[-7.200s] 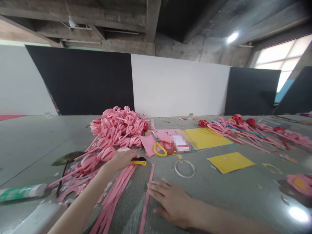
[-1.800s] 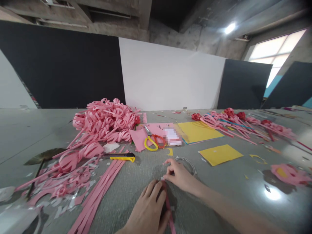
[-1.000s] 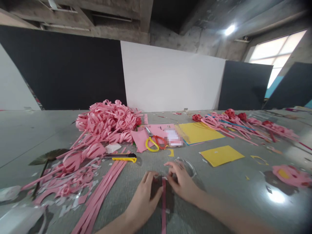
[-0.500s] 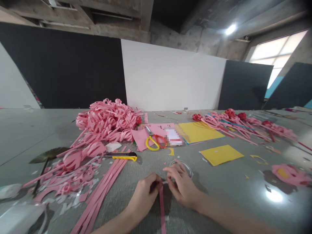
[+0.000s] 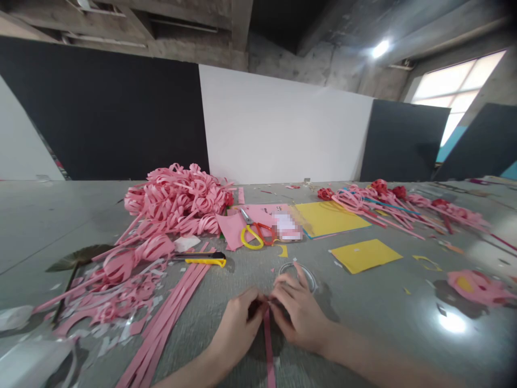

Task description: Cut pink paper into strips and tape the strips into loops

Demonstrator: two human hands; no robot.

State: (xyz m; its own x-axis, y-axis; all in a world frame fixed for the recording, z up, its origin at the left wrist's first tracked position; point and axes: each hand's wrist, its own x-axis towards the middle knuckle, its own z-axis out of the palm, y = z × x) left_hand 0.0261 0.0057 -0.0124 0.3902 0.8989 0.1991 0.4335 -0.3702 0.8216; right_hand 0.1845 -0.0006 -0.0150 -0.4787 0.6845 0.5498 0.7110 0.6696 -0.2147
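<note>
A pink paper strip (image 5: 269, 350) runs from the bottom edge up to my hands. My left hand (image 5: 244, 315) pinches its upper end between thumb and fingers. Fingertips of my right hand (image 5: 297, 310) meet the left ones at that end, thumb and fingers closed together, one finger raised. Whatever small piece lies between the right fingertips is hidden. Just behind the right hand lies a roll of clear tape (image 5: 310, 277), partly covered. Left of my hands is a bundle of flat pink paper strips (image 5: 173, 318), with a yellow-and-black utility knife (image 5: 205, 258) across its far end.
Scissors (image 5: 253, 237) with one yellow and one red handle lie on pink paper (image 5: 230, 229). Yellow sheets (image 5: 365, 255) are to the right. A heap of looped pink paper strips (image 5: 181, 196) stands back left; paper scraps (image 5: 117, 302) litter the near left. Paper flowers (image 5: 379, 188) lie back right.
My right hand has moved slightly left, its fingertips now against the left hand's at the strip end. A whitish bit seen between the hands is now hidden. The left hand has barely moved.
</note>
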